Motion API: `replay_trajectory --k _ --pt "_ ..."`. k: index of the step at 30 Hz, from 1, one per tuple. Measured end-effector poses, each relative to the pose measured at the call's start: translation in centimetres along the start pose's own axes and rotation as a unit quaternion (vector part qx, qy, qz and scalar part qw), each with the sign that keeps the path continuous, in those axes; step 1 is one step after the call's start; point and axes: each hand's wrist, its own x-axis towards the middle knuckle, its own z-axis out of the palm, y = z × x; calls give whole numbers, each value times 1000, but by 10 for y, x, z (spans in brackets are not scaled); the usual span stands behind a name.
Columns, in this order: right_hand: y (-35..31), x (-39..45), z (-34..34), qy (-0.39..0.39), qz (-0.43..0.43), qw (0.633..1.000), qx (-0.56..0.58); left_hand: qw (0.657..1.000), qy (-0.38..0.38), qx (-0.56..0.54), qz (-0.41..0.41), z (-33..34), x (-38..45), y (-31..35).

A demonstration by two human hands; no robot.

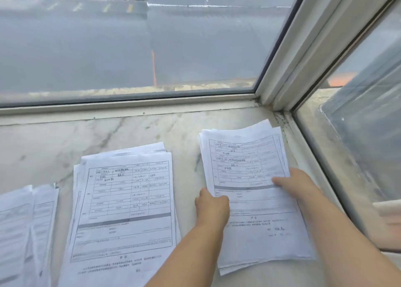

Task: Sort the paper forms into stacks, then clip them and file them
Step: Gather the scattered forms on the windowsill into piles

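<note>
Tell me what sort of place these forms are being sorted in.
Probably an office or workroom corner, on a marble windowsill used as a desk. Window glass meets an angled window frame, with pavement outside. Three stacks of printed forms lie on the sill.

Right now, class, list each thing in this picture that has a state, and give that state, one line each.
Right stack: on the sill, loosely squared, held by both hands.
Left hand: fingers curled on the right stack's left edge.
Right hand: grips the stack's right edge, thumb on top.
Middle stack: lying flat, untouched, sheets fanned.
Left stack: lying flat, untouched, cut off by the frame.
Window: closed.
</note>
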Motion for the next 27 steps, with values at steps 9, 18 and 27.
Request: replay_trajectory --k 9,18,27 --pt "-53 -108 22 -227 -84 890 386 982 50 58 173 -117 -65 -6" --pt "-113 -150 188 -204 -83 957 189 960 219 134 107 -263 -39 -67" --pt "-112 -161 206 5 -24 999 44 971 218 87 40 -265 -21 -77"
